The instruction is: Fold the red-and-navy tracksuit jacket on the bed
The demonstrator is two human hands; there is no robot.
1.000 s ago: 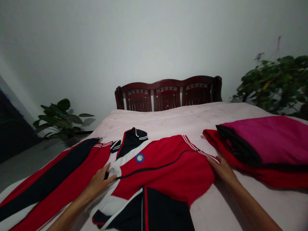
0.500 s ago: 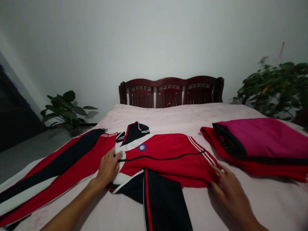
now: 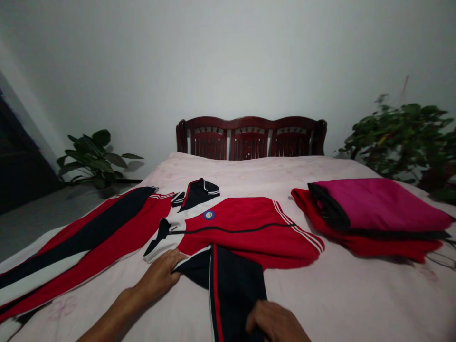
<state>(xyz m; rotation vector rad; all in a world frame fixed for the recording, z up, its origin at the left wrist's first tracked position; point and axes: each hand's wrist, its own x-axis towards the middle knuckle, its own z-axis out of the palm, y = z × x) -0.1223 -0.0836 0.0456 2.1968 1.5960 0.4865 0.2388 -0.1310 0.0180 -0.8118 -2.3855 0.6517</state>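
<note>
On the bed (image 3: 349, 294), left hand (image 3: 162, 273) pinches the jacket (image 3: 242, 213); right hand (image 3: 280, 322) hides its fingertips, grip unclear.

Pink-covered bed (image 3: 356, 299) beneath jacket (image 3: 245, 216), trousers (image 3: 116, 230), folded clothes (image 3: 381, 204)

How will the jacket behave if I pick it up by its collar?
The jacket will likely hang floppy: its dark zip runs in a wavy line. It's probably light for its size, since it lies thin against the bed. The navy sleeve may swing, as it stretches away from the body.
</note>
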